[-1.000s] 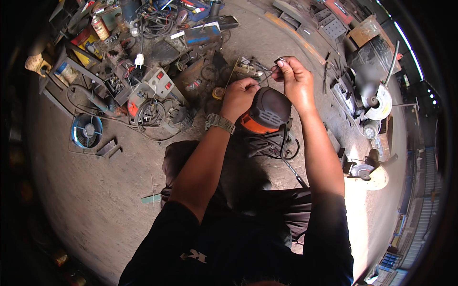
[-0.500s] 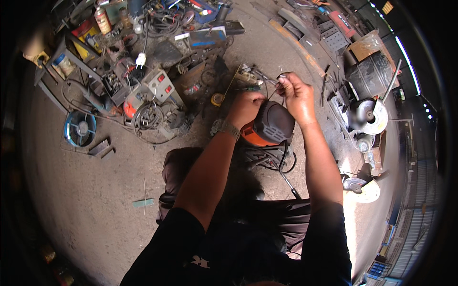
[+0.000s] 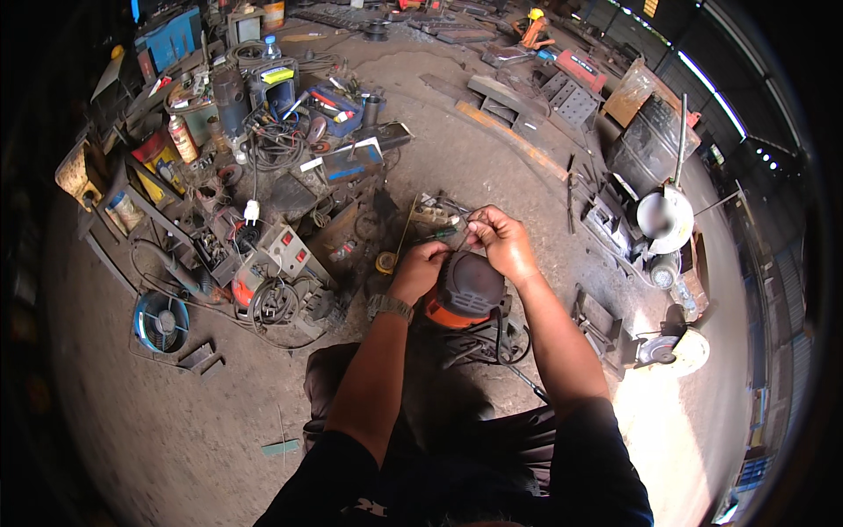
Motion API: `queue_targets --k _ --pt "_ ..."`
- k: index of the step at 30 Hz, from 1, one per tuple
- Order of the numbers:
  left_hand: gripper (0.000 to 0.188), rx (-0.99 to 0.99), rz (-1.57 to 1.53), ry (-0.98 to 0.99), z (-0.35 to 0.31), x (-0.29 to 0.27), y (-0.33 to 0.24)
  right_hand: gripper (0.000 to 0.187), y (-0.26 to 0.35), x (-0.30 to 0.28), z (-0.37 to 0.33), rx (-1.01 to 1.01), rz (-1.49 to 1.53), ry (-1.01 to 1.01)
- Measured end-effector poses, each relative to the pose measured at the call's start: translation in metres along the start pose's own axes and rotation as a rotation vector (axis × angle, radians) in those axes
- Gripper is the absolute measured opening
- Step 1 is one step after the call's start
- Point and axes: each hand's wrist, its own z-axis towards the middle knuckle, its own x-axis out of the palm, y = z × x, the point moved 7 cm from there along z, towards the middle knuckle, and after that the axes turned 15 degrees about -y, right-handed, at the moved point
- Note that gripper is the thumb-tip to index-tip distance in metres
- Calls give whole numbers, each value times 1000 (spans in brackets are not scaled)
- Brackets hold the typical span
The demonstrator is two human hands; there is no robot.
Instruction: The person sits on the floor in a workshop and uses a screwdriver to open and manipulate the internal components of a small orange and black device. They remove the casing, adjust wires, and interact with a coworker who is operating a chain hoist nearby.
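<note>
An orange-and-black power tool housing (image 3: 472,288) stands on the floor between my forearms, its dark rounded, vented end facing up. My left hand (image 3: 420,270), with a watch on its wrist, is closed at the housing's upper left edge; whatever its fingertips hold is hidden. Above the housing's far side, my right hand (image 3: 504,246) pinches a thin dark wire (image 3: 464,235) between thumb and forefinger. A green-handled tool (image 3: 446,233) lies just beyond my fingers. Black cable (image 3: 518,338) coils beneath and beside the housing.
A yellow tape roll (image 3: 385,262) lies left of my left hand. Farther left are a grey switch box (image 3: 288,250), coiled cable (image 3: 274,303) and a blue round fan (image 3: 162,322). Cutting machines with discs (image 3: 672,351) stand at right, near a dark drum (image 3: 654,145).
The view has tilted up, so everything sits lower and more far floor shows. Both hands keep their closed grips over the housing; my right hand has come slightly nearer to it.
</note>
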Motion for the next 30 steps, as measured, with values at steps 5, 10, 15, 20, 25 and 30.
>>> queue_targets --k 5,10,15,20,25,30 --pt "19 -108 -157 -29 -2 6 13 4 -4 0 -2 -101 17 -102" --pt "20 -118 -173 -37 -5 5 11 4 1 2 -6 -183 -46 -99" --pt "20 -91 -157 -69 -6 3 12 8 16 7 -8 -305 -182 -28" --pt "20 0 -202 -137 -8 6 -8 19 16 -1 -11 -377 -313 -171" --pt "22 24 -95 -161 -9 5 -15 24 25 4 -27 -389 -294 -228" --pt "28 182 93 -193 -16 4 -36 24 10 4 -25 -294 -175 -292"
